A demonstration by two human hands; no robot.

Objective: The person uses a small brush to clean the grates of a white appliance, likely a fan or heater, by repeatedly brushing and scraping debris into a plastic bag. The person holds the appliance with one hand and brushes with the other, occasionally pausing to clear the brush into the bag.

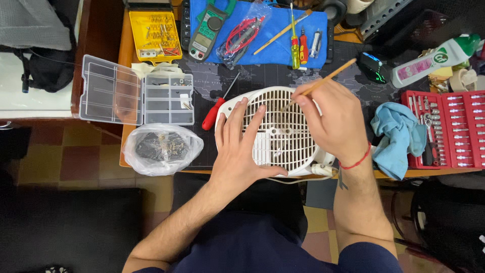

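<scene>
White plastic fan heater [275,146] lies under our flat, open left hand [236,146] while our right hand [336,124] pinches a thin brush [323,81], grille cleaning seemingly midway.

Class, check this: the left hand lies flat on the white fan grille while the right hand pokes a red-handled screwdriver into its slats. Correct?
Not quite. In the head view the right hand holds a thin wooden-handled brush, not a screwdriver; the red-handled screwdriver lies on the mat. The left hand does lie flat on the white fan grille.
</scene>
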